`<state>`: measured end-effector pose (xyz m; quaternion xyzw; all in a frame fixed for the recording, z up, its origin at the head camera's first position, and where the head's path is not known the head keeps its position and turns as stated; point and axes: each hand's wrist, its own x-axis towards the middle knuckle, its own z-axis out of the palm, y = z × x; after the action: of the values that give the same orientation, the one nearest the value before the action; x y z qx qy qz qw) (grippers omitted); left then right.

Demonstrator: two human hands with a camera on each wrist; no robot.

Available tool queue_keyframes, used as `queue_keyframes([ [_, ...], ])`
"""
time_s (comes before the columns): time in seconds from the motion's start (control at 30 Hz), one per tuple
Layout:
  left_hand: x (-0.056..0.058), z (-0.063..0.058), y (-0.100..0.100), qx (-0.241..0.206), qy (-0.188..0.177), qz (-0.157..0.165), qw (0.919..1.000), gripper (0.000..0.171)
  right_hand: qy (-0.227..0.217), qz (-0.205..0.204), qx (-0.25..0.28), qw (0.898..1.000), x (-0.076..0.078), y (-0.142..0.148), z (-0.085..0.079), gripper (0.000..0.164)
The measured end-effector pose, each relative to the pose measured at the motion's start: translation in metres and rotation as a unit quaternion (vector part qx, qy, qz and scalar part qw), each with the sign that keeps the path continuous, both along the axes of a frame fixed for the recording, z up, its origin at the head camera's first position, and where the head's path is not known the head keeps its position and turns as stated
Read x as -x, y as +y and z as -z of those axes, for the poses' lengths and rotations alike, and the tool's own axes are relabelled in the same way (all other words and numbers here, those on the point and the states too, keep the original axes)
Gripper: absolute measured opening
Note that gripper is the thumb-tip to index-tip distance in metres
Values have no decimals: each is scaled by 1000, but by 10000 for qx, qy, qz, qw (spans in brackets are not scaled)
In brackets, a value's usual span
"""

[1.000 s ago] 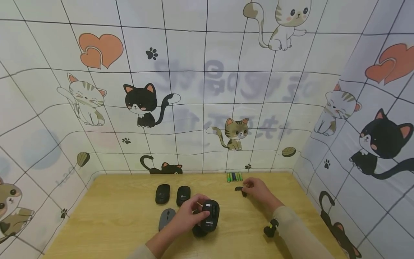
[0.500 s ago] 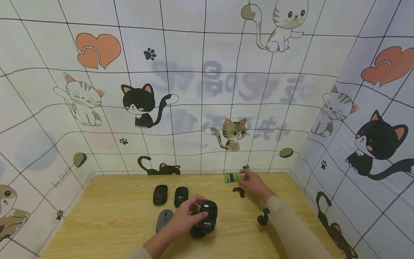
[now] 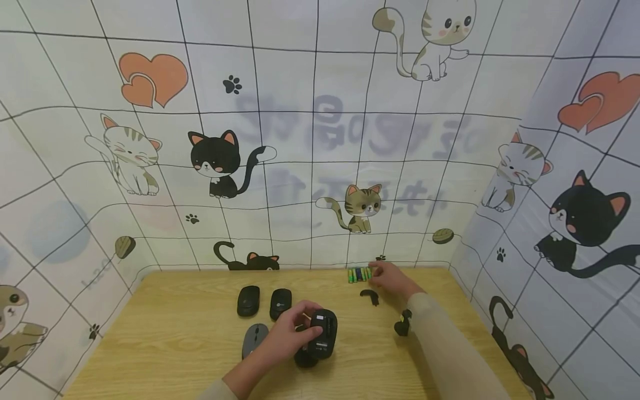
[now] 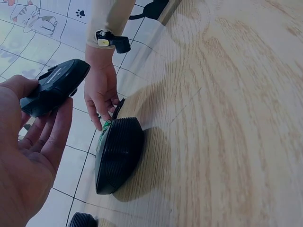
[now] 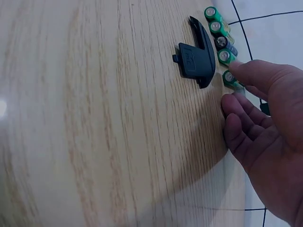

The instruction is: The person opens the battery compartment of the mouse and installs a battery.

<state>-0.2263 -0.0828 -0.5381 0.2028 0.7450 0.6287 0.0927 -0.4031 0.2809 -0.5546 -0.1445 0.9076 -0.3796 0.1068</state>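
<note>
My left hand (image 3: 290, 334) holds a black computer mouse (image 3: 326, 333) up off the table, fingers behind it and thumb along its edge. Its underside, with small white labels and a dark recess, faces the head camera. Over at the back right, my right hand (image 3: 393, 279) has its fingertips at a row of small green batteries (image 5: 216, 27), one of them dark. Thumb and fingers lie on either side of the nearest battery (image 5: 230, 78), partly covering it. Beside the row lies a black mouse battery cover (image 5: 196, 60), a curved strip with a tab.
Below the lifted mouse, another black mouse (image 4: 120, 156) rests on the wooden table (image 3: 165, 333). Further left are two black mice, a left one (image 3: 248, 300) and a right one (image 3: 281, 303), and a grey mouse (image 3: 255, 338). A cat-printed sheet (image 3: 290, 216) encloses the back and sides.
My right hand has left the black battery cover, where it was a second ago, and moved back to the end of the battery row. My left hand keeps the mouse almost still.
</note>
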Motion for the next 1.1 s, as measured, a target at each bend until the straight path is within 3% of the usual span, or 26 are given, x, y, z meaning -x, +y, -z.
queue_keyframes([
  [0.67,-4,-4,1,-64,-76,-31,9999,35,122,290,529,9981,-7,0,8,45],
  [1.1,-3,-3,0,-191,-118,-3,9997,35,656,1229,1365,9808,-17,-4,24,29],
])
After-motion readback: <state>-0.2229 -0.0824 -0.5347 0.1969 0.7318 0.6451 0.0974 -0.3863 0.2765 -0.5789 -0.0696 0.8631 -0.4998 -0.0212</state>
